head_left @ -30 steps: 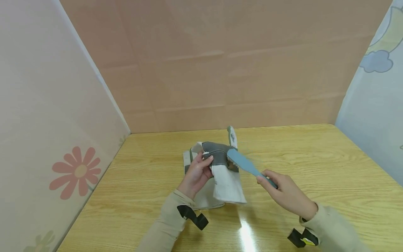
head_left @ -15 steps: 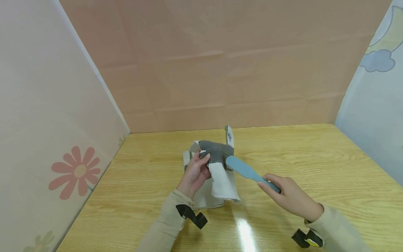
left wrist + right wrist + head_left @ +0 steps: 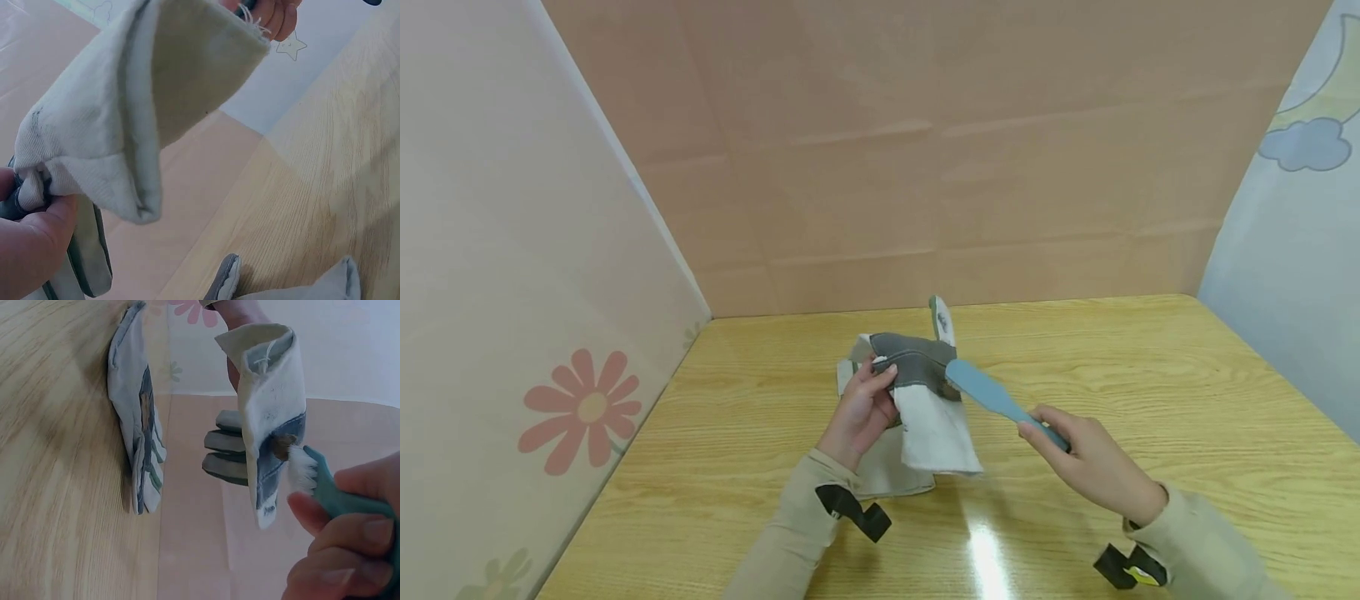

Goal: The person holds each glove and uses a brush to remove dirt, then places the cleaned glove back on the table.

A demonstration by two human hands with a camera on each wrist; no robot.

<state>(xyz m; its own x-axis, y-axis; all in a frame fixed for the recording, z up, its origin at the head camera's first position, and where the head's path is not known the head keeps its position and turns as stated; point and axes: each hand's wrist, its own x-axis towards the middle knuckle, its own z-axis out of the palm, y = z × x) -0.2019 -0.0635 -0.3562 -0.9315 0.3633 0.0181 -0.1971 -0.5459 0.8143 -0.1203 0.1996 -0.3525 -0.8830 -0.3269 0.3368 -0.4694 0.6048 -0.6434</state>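
My left hand pinches a work glove by its dark grey section and holds it above the table. The glove's white cuff hangs down on the near side. A blue-handled brush is gripped in my right hand. In the right wrist view, the brush's white bristles touch or nearly touch a brown stain on the glove's dark patch. Beneath the held glove, a second glove lies on the table, partly hidden in the head view.
The wooden table meets a brown paper-like back panel. Pale printed walls stand at left and right. Black camera mounts sit on both wrists.
The brush dipped lower along the glove, then came back up against its dark part. The held glove has shifted slightly left, and its cuff swung. The glove on the table stays put.
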